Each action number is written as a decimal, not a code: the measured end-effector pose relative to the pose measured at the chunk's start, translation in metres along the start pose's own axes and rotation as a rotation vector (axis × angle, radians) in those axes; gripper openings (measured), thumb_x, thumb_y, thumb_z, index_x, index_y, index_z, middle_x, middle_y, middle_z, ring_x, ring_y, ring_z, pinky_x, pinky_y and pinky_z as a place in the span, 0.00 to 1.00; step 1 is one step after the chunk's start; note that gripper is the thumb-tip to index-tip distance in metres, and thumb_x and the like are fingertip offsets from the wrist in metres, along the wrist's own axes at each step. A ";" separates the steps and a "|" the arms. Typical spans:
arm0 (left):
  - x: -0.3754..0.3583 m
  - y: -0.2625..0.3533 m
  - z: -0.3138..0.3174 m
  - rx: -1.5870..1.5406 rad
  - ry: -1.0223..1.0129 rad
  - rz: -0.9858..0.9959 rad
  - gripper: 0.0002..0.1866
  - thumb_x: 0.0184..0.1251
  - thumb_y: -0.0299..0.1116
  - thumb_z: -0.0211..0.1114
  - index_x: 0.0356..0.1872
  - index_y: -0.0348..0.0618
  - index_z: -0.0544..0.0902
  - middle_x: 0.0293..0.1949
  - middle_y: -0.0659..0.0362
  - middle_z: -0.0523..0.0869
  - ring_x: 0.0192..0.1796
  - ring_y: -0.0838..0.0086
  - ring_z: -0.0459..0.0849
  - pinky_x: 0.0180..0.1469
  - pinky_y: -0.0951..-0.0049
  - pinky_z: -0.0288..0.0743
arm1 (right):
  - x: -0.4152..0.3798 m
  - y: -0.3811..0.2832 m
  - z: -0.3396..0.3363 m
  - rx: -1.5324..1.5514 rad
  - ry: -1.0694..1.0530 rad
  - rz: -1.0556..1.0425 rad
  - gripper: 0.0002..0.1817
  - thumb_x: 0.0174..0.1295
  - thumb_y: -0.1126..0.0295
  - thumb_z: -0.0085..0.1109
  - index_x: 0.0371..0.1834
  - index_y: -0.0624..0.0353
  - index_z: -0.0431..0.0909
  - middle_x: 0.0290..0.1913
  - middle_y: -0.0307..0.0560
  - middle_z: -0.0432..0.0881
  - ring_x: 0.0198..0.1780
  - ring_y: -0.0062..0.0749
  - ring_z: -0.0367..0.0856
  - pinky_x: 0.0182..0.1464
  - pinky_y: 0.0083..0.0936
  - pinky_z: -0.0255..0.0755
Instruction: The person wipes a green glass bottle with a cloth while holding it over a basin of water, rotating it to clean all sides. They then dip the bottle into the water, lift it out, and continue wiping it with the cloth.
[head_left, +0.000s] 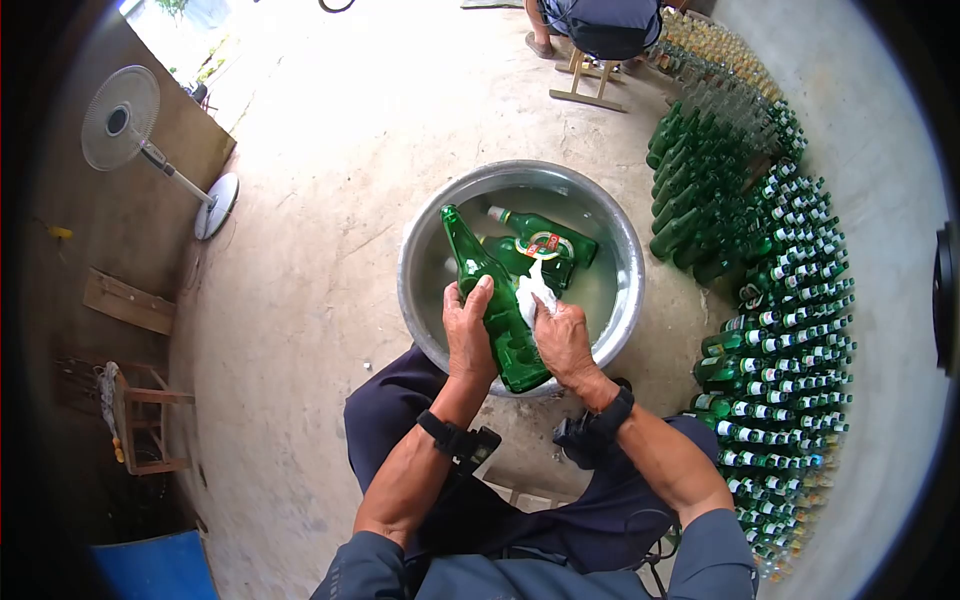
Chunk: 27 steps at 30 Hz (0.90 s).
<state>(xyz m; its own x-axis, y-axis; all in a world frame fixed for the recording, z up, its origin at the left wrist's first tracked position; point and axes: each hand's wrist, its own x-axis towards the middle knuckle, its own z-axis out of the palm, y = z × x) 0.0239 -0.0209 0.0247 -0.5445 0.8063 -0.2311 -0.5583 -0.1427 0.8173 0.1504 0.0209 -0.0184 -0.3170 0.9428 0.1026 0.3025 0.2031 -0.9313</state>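
Observation:
A green glass bottle lies tilted over the near part of a metal basin, its neck pointing up and left. My left hand is wrapped round the bottle's left side, thumb on the glass. White crumpled material, cloth or paper, is pinched in my right hand against the bottle's right side. Behind them, cloudy water in the basin holds more green bottles, one with a red and white label.
Rows of green bottles line the wall at right, with clear ones farther back. A person sits on a wooden stool at the top. A standing fan and a wooden stool are at left.

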 end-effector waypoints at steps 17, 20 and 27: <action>0.011 -0.012 -0.006 -0.202 -0.108 -0.145 0.18 0.77 0.48 0.58 0.52 0.44 0.82 0.44 0.58 0.87 0.45 0.70 0.87 0.50 0.68 0.82 | -0.013 -0.039 -0.036 0.508 -0.160 0.366 0.20 0.79 0.57 0.58 0.50 0.66 0.86 0.30 0.30 0.80 0.32 0.14 0.71 0.34 0.20 0.67; 0.011 -0.013 -0.007 -0.269 -0.145 -0.169 0.14 0.75 0.41 0.63 0.52 0.43 0.79 0.42 0.61 0.84 0.43 0.75 0.84 0.49 0.71 0.79 | -0.016 -0.061 -0.043 0.522 -0.283 0.242 0.23 0.76 0.63 0.62 0.68 0.66 0.76 0.48 0.40 0.86 0.47 0.18 0.80 0.51 0.21 0.76; -0.001 0.002 0.002 -0.019 -0.053 0.030 0.20 0.74 0.43 0.67 0.56 0.40 0.76 0.45 0.59 0.83 0.44 0.76 0.83 0.49 0.73 0.79 | -0.009 -0.063 -0.025 0.440 -0.236 0.136 0.22 0.75 0.68 0.63 0.67 0.67 0.75 0.52 0.44 0.86 0.48 0.20 0.82 0.53 0.23 0.78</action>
<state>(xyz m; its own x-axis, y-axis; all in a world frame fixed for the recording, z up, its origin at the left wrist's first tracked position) 0.0247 -0.0211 0.0280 -0.5273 0.8309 -0.1775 -0.5544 -0.1782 0.8130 0.1569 0.0062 0.0480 -0.5104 0.8576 -0.0635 -0.0360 -0.0950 -0.9948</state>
